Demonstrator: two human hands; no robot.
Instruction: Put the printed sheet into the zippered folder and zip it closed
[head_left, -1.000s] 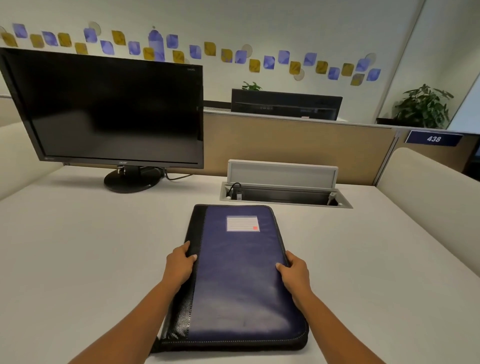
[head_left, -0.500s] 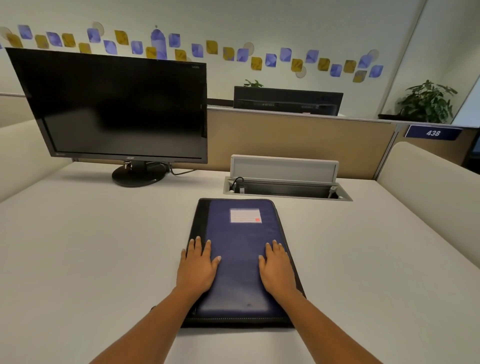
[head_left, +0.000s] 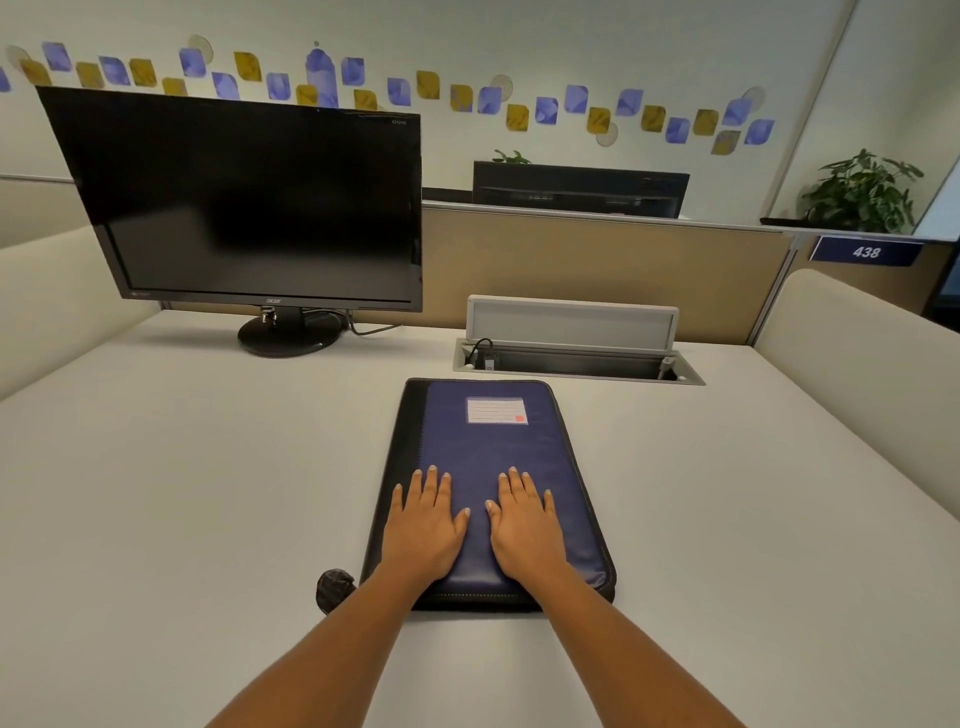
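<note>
the left hand (head_left: 423, 525) and right hand (head_left: 524, 525) lie flat, side by side, fingers straight and slightly spread, palms down on the near half of the folder (head_left: 493, 447); neither grasps anything. the folder lies closed on the desk (head_left: 208, 467), long axis pointing away, its label (head_left: 496, 410) near the far end. the sheet is not in view, so whether it is inside cannot be told.

the cover looks padded and leather-like. it is probably fairly stiff, smooth, of modest weight, and likely to slide on the desk. the long side edges seem the best places to grip. a dark lump (head_left: 335, 590) just beside the near-left corner may be a strap or zip pull; i cannot tell. a monitor (head_left: 249, 202) stands well beyond.
</note>
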